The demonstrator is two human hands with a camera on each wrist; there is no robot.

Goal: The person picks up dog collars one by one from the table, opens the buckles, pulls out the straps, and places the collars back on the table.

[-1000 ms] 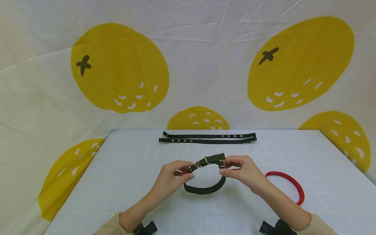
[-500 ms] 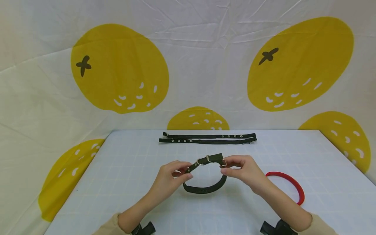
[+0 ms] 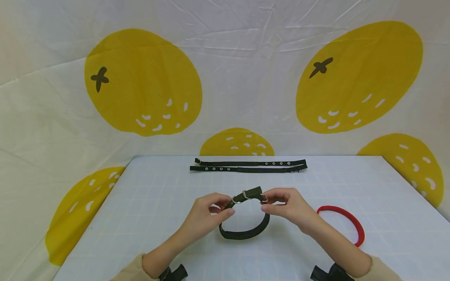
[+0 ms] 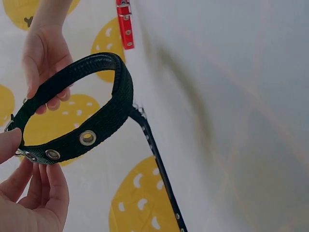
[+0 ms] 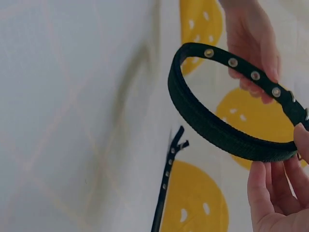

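Observation:
A dark green pet collar [image 3: 245,235], buckled into a loop, is held up above the table between both hands. My left hand [image 3: 207,212] pinches its strap to the left of the buckle. On the other side, my right hand [image 3: 289,206] pinches the strap by the buckle's metal frame. The strap's loose end sticks up past the buckle. In the left wrist view, metal eyelets show along the collar [image 4: 104,121] near the left fingers. The right wrist view shows the padded band of the collar [image 5: 212,128] running to the right thumb and fingers.
Two dark straps [image 3: 246,169] with eyelets and buckles lie straight along the table's far edge. A red collar [image 3: 346,216], formed into a loop, lies right of the hands, partly behind the right forearm. The table [image 3: 140,187] has a pale checked cover. Behind it hangs a patterned cloth [image 3: 246,78].
The collar and both hands have come down slightly, and the collar's buckle end has shifted a little left. Both hands keep their hold. The straps and red collar have not moved.

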